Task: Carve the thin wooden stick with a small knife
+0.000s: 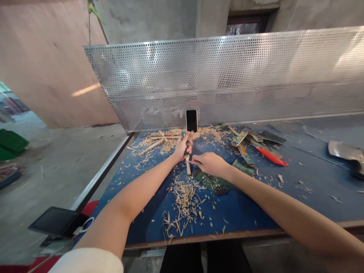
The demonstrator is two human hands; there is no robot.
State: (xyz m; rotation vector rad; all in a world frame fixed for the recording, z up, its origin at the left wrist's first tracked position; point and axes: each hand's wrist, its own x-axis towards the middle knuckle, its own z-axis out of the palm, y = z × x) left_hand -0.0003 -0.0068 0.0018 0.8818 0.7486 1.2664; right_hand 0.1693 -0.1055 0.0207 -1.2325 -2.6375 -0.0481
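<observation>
My left hand [181, 148] is closed round a small tool with a blue-green handle [185, 146], held upright over the blue table [298, 197]. My right hand [209, 163] is closed in a pinch on a thin wooden stick [188, 167] that lies just below the tool. The two hands almost touch. A heap of pale wood shavings [183, 201] lies on the table below the hands. A dark green cloth [213, 182] lies under my right wrist.
A phone [191, 120] stands upright against the perforated metal screen [227, 76] at the table's back. Loose wooden sticks [159, 141] and shavings lie behind my left hand. An orange-handled tool [271, 157] and coloured scraps lie right. A tablet [55, 220] sits at lower left.
</observation>
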